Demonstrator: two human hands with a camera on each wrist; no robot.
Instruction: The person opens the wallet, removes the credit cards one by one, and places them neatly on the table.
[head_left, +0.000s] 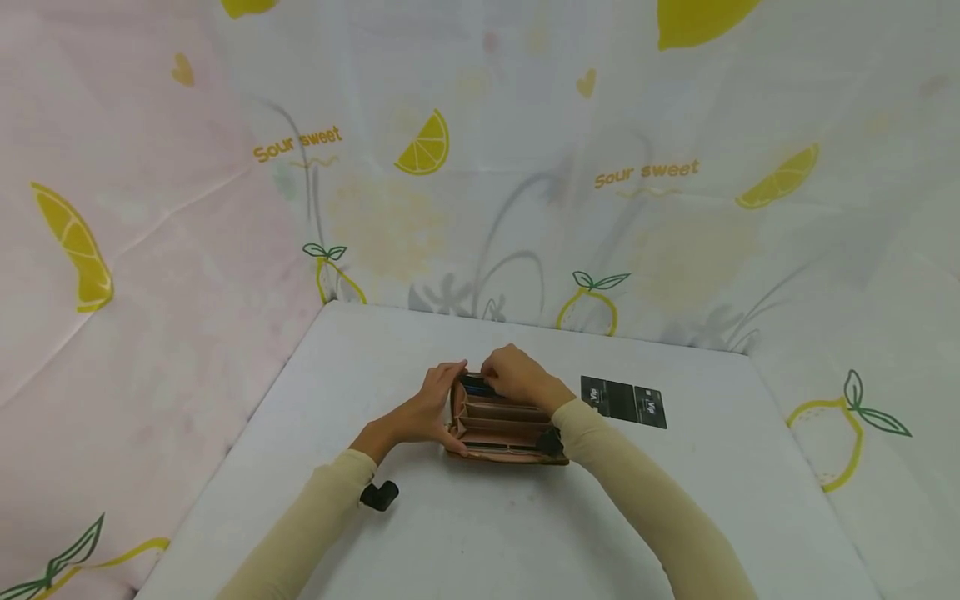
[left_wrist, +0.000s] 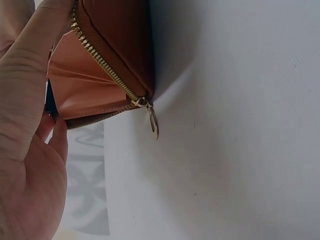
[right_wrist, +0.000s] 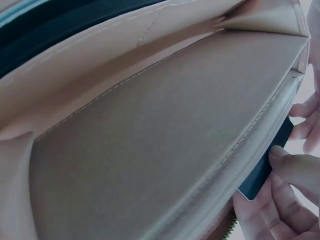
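A brown zip-around wallet (head_left: 498,425) stands spread on the table, its compartments facing up. My left hand (head_left: 429,408) grips its left end, thumb at the near edge and fingers at the far edge. In the left wrist view, that hand (left_wrist: 30,120) holds the wallet beside a brass zipper (left_wrist: 102,60) with a hanging pull (left_wrist: 153,121). My right hand (head_left: 517,375) is at the wallet's far side. In the right wrist view, its thumb and fingers (right_wrist: 295,170) pinch a dark card (right_wrist: 260,175) partly inside the far pocket. Left-hand fingertips (right_wrist: 305,112) show close to that card.
Black cards (head_left: 622,402) printed "Vip" lie side by side on the white table (head_left: 465,533), right of the wallet. Another dark card edge (right_wrist: 75,30) shows in the near slot. A lemon-print cloth (head_left: 495,208) hangs behind and at both sides.
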